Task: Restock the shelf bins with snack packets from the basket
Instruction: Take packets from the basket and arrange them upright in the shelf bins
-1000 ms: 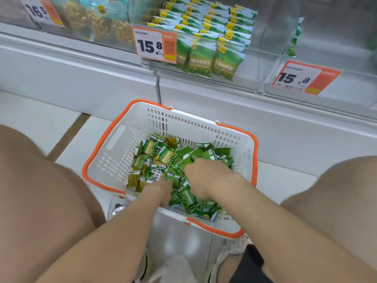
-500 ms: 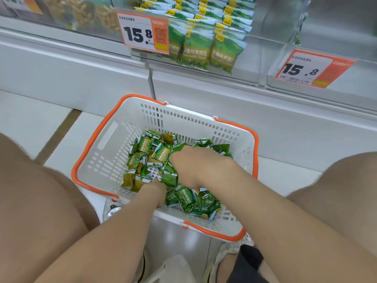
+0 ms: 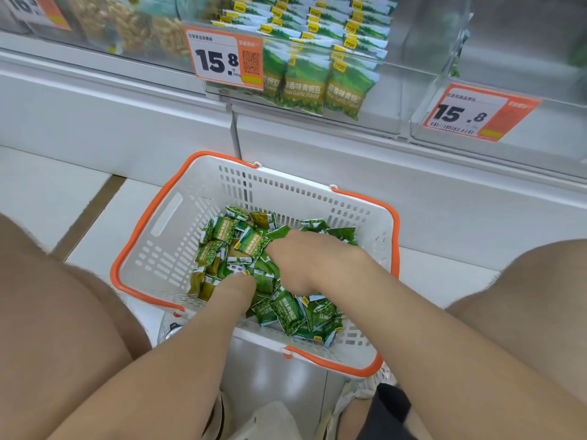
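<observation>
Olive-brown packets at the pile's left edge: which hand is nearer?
Left. The left hand sits just right of the olive-brown packets; the right hand rests farther right, mid-pile.

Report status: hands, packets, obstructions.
Right hand grips snack packets in basket. Left hand buried in pile, grip hidden. Nothing blocking shelf bin.

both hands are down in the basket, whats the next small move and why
Probably gather a handful and lift it clear of the basket. The right hand is curled over the snack packets, the left hand is dug in among them, and the shelf bin of green bags above has bare space on its right side.
</observation>
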The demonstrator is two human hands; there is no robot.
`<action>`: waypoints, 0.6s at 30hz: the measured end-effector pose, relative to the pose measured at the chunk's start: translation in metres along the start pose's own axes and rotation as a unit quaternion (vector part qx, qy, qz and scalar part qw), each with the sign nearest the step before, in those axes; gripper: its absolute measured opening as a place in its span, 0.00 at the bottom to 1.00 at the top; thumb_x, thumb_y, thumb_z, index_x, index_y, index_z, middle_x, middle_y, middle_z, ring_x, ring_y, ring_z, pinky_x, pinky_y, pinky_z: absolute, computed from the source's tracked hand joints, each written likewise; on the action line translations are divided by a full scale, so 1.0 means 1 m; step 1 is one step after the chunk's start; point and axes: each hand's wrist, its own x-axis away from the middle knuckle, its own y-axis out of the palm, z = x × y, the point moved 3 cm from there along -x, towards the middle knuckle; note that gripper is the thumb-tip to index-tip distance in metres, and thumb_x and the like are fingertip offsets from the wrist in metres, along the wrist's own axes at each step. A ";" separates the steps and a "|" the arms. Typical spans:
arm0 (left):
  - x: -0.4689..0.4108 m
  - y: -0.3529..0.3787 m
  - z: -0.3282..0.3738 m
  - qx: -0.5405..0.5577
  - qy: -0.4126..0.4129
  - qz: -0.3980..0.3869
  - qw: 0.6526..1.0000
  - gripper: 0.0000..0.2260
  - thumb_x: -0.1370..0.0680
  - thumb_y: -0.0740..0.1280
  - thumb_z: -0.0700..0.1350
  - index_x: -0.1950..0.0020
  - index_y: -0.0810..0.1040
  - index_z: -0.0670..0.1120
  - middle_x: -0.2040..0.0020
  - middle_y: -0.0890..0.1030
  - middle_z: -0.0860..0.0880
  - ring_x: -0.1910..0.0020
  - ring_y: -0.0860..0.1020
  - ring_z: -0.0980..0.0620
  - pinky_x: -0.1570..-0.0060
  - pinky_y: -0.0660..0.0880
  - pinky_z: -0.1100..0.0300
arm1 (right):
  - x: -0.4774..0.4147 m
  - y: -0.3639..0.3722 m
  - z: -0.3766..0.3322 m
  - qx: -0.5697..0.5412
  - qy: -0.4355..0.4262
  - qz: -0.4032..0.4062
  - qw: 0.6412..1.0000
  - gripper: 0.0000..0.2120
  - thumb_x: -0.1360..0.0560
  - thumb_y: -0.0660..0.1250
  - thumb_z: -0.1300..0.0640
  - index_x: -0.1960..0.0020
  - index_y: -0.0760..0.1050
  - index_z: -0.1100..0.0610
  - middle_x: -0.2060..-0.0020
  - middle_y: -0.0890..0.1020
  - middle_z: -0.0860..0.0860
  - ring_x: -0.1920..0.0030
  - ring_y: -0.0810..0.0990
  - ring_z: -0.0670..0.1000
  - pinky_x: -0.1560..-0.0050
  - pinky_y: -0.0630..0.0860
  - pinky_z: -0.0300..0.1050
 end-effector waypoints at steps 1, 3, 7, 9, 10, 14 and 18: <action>-0.001 -0.001 -0.002 0.003 -0.005 0.008 1.000 0.20 0.20 0.66 0.32 0.29 0.72 0.40 0.32 0.75 0.41 0.35 0.78 0.42 0.36 0.77 0.50 | 0.000 -0.001 0.000 -0.002 0.001 0.003 1.000 0.06 0.22 0.61 0.66 0.51 0.68 0.56 0.60 0.69 0.52 0.64 0.73 0.52 0.69 0.67 0.46; 0.001 -0.004 -0.004 0.011 -0.018 0.020 1.000 0.19 0.21 0.66 0.32 0.30 0.73 0.41 0.32 0.74 0.41 0.35 0.78 0.42 0.37 0.78 0.50 | 0.000 -0.003 0.001 -0.002 0.001 0.009 1.000 0.06 0.23 0.61 0.67 0.51 0.70 0.57 0.59 0.71 0.53 0.64 0.74 0.52 0.69 0.69 0.46; 0.013 -0.011 -0.002 0.012 -0.039 0.053 0.998 0.16 0.20 0.64 0.33 0.34 0.75 0.43 0.37 0.78 0.44 0.41 0.81 0.43 0.49 0.76 0.51 | -0.001 -0.003 0.003 -0.014 -0.001 0.012 1.000 0.12 0.23 0.60 0.67 0.43 0.76 0.59 0.53 0.77 0.55 0.60 0.79 0.55 0.67 0.73 0.45; 0.016 -0.017 -0.002 0.042 -0.044 0.069 0.996 0.13 0.20 0.64 0.34 0.38 0.77 0.45 0.40 0.79 0.46 0.47 0.80 0.44 0.52 0.75 0.52 | -0.002 -0.006 0.008 -0.022 0.001 0.016 1.000 0.14 0.23 0.60 0.67 0.40 0.77 0.58 0.49 0.79 0.57 0.57 0.81 0.56 0.66 0.75 0.45; 0.016 -0.022 -0.002 0.072 -0.040 0.076 0.994 0.10 0.20 0.65 0.35 0.40 0.78 0.45 0.42 0.80 0.46 0.50 0.80 0.45 0.53 0.76 0.52 | -0.001 -0.009 0.009 -0.024 0.001 0.015 1.000 0.14 0.23 0.60 0.66 0.40 0.77 0.58 0.48 0.78 0.57 0.56 0.81 0.57 0.65 0.74 0.45; 0.022 -0.067 0.003 0.267 0.007 0.145 0.953 0.05 0.18 0.63 0.39 0.51 0.76 0.40 0.55 0.81 0.42 0.56 0.81 0.42 0.57 0.78 0.51 | 0.005 -0.026 0.023 -0.007 0.020 0.050 0.999 0.09 0.23 0.61 0.67 0.58 0.69 0.56 0.59 0.74 0.54 0.62 0.76 0.54 0.61 0.76 0.48; 0.060 -0.133 0.015 0.465 0.073 0.195 0.860 0.09 0.18 0.64 0.39 0.58 0.72 0.41 0.64 0.76 0.41 0.67 0.81 0.40 0.63 0.80 0.52 | 0.019 -0.049 0.044 -0.026 0.043 0.078 0.996 0.12 0.25 0.59 0.67 0.45 0.76 0.57 0.52 0.77 0.55 0.50 0.78 0.58 0.46 0.79 0.52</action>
